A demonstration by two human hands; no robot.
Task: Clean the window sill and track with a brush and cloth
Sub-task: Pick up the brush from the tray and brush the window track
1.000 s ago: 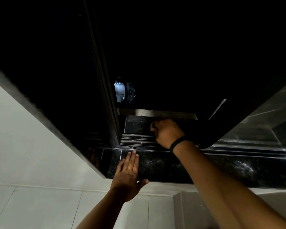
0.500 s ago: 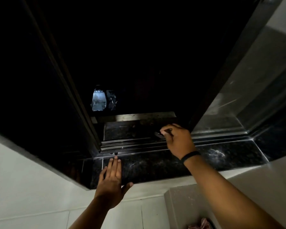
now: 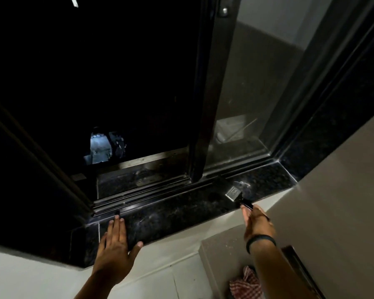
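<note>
Dark sill bears left hand; right hand grips brush.

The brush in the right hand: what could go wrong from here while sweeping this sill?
1. The right hand holds the brush by its handle end only; the grip may slip.
2. The window is open beside the track; swept dust, or a dropped brush, could fall outside.
3. The left hand lies flat on the sill edge; dust may be pushed onto it.

Two hands, one brush, one checked cloth.
</note>
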